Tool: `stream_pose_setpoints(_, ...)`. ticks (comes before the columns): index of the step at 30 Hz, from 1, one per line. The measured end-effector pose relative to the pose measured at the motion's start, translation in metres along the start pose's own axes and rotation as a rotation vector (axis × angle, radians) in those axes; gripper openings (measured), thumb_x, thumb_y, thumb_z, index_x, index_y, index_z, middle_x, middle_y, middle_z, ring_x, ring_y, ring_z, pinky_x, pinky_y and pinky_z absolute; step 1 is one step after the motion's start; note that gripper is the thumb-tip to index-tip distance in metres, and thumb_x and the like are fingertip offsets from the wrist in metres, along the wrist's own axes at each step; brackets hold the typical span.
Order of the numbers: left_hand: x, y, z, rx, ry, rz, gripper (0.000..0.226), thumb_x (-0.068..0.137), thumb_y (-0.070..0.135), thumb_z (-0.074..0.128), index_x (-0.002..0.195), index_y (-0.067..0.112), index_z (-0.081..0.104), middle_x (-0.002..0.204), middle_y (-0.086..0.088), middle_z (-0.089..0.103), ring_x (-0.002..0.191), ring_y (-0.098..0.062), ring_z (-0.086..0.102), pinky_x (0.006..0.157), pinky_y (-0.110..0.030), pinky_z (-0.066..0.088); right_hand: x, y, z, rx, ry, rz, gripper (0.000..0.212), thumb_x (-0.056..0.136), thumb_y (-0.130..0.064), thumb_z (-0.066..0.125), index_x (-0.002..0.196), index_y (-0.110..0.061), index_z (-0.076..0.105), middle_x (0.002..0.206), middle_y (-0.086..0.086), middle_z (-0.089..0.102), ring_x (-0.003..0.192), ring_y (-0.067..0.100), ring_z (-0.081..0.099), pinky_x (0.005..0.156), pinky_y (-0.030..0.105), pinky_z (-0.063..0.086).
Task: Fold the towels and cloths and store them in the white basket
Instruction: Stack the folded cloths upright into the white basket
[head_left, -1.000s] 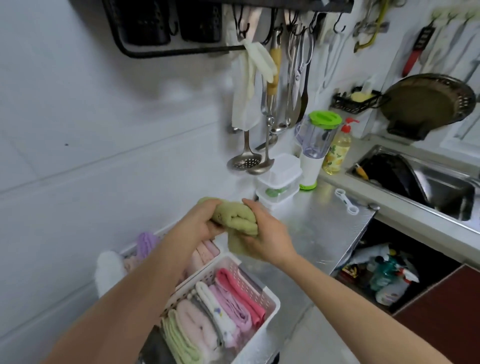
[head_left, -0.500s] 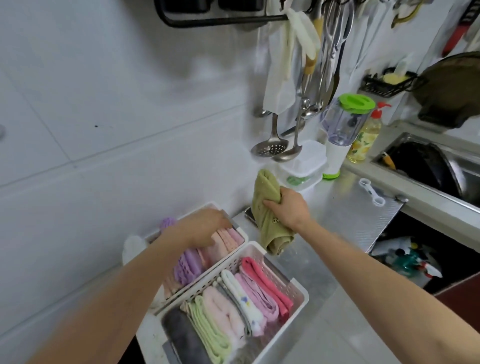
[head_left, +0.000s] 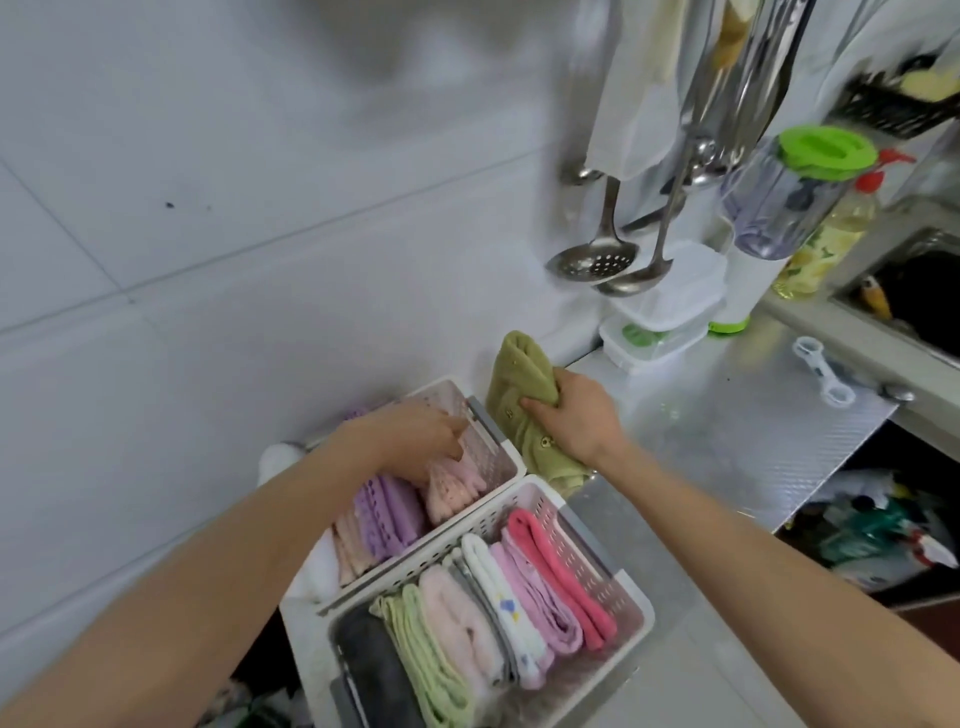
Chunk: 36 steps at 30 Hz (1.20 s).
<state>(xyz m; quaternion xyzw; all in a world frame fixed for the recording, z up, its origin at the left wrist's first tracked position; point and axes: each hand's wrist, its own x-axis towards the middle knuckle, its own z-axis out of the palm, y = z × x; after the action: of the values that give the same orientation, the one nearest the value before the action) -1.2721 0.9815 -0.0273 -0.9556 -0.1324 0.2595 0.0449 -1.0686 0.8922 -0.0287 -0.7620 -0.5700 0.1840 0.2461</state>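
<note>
Lowered beside the far basket (head_left: 497, 451), the green towel (head_left: 519, 384) stays gripped in the right hand (head_left: 576, 415).

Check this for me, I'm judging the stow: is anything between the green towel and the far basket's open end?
Partly. The left hand is inside the far basket, fingers on the pink cloths beside the gap. The right hand grips the green towel just outside.
</note>
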Motion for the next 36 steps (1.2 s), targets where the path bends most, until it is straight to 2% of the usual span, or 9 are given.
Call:
stream_pose_setpoints(4,-0.029,-0.009,0.008,0.047,0.032,-0.015,0.035,0.076,0.028,0.056,0.110,0.026,0.064,0.113,0.006,0.063,0.104,-0.024,0.057,0.082,-0.037,0.049,-0.003,-0.020,-0.003,-0.052,0.039,-0.078,0.026,0.087,-0.036,0.058,0.095,-0.012,0.056,0.092,0.011,0.067,0.088,0.033,0.061,0.063,0.033,0.040)
stream_pose_setpoints(9,-0.051,0.007,0.023,-0.073,-0.018,-0.106,0.042,0.088,0.019,0.048,0.130,0.026,0.051,0.128,0.000,0.057,0.120,-0.022,0.051,0.105,-0.041,0.036,-0.010,-0.063,-0.013,-0.117,0.116,-0.149,0.027,0.087,-0.039,0.055,0.092,-0.013,0.052,0.089,0.011,0.065,0.083,0.034,0.059,0.063,0.034,0.041)
stream_pose_setpoints(11,-0.060,0.011,0.031,-0.106,0.003,-0.131,0.045,0.092,0.015,0.043,0.134,0.028,0.046,0.134,0.001,0.052,0.123,-0.018,0.050,0.113,-0.042,0.023,-0.015,-0.079,-0.005,-0.128,0.085,-0.154,0.028,0.087,-0.039,0.055,0.091,-0.012,0.050,0.090,0.013,0.064,0.084,0.035,0.059,0.064,0.034,0.040)
stream_pose_setpoints(19,-0.102,0.014,0.063,-0.127,0.132,-0.268,0.048,0.096,0.014,0.038,0.137,0.040,0.042,0.142,0.016,0.042,0.136,-0.008,0.032,0.117,-0.048,0.007,-0.022,-0.129,0.042,-0.030,-0.058,-0.117,0.026,0.091,-0.032,0.051,0.096,-0.007,0.053,0.101,0.018,0.063,0.094,0.037,0.057,0.068,0.032,0.035)
stream_pose_setpoints(25,-0.104,0.015,0.085,-0.222,0.482,-0.227,0.046,0.084,0.025,0.031,0.112,0.028,0.067,0.115,0.006,0.064,0.110,-0.017,0.059,0.102,-0.043,0.039,-0.035,-0.130,0.082,-0.101,-0.186,-0.120,0.023,0.085,-0.020,0.057,0.098,-0.002,0.056,0.102,0.020,0.063,0.097,0.036,0.057,0.072,0.034,0.040)
stream_pose_setpoints(30,-0.113,0.024,0.090,-0.442,0.578,-0.236,0.048,0.076,0.006,0.048,0.119,0.018,0.065,0.128,0.001,0.061,0.123,-0.017,0.051,0.102,-0.041,0.039,-0.029,-0.135,0.085,-0.098,-0.237,-0.106,0.024,0.087,-0.018,0.056,0.096,0.004,0.063,0.098,0.023,0.065,0.093,0.036,0.060,0.065,0.028,0.034)
stream_pose_setpoints(33,-0.126,0.034,0.094,-0.837,0.919,-0.577,0.050,0.071,0.008,0.042,0.112,0.013,0.069,0.119,-0.005,0.066,0.119,-0.024,0.054,0.105,-0.046,0.037,-0.026,-0.136,0.083,-0.087,-0.244,-0.094,0.026,0.087,-0.020,0.058,0.093,0.004,0.065,0.093,0.022,0.066,0.086,0.033,0.061,0.063,0.026,0.033)
stream_pose_setpoints(35,-0.134,0.037,0.093,-0.906,1.093,-1.068,0.044,0.081,0.024,0.045,0.119,0.011,0.063,0.122,-0.011,0.062,0.117,-0.030,0.052,0.104,-0.047,0.035,-0.024,-0.138,0.085,-0.052,-0.242,-0.078,0.023,0.086,-0.019,0.059,0.090,0.003,0.065,0.083,0.019,0.063,0.074,0.027,0.056,0.060,0.025,0.033)
stream_pose_setpoints(36,-0.137,0.039,0.090,-1.003,1.028,-1.293,0.049,0.088,0.037,0.045,0.127,0.009,0.056,0.129,-0.015,0.055,0.122,-0.032,0.048,0.105,-0.046,0.034,-0.023,-0.138,0.087,-0.038,-0.237,-0.071,0.022,0.086,-0.020,0.059,0.088,0.001,0.065,0.079,0.016,0.060,0.071,0.024,0.054,0.059,0.025,0.033)
